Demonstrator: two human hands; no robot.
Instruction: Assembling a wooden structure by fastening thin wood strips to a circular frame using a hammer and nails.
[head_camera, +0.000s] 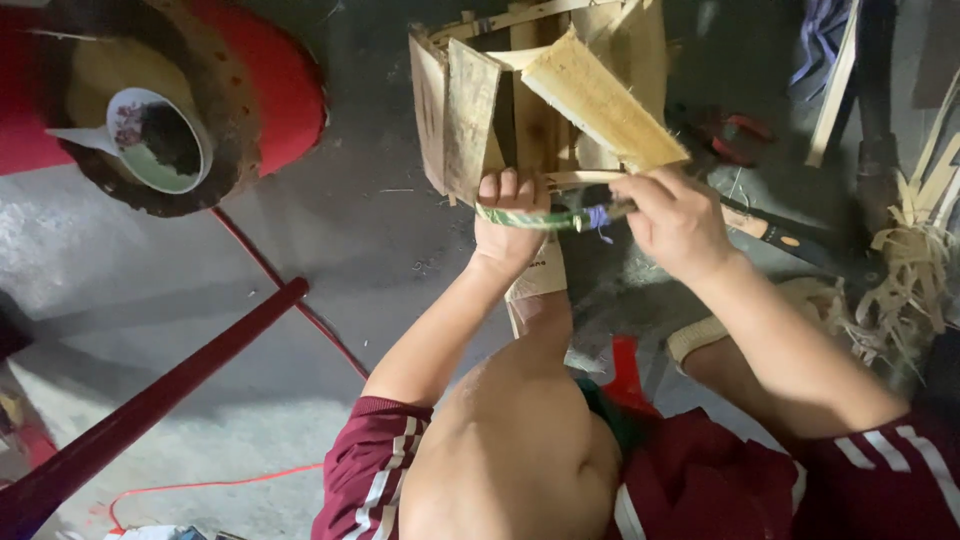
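Head view: I see my left hand (510, 222) closed around a green bamboo strip (530, 217), and my right hand (675, 222) pinching its other end. The strip's long axis runs left to right, just below the split bamboo slats (545, 100). I'd keep both grips firm and the strip level. Left of the slats sits a white bowl (155, 140) on a red stool (285, 90).

Pale bamboo slats (590, 95) — rough, fibrous, matt; green bamboo strip (520, 217) — smooth, slightly glossy; grey concrete floor (340, 230) — dull.
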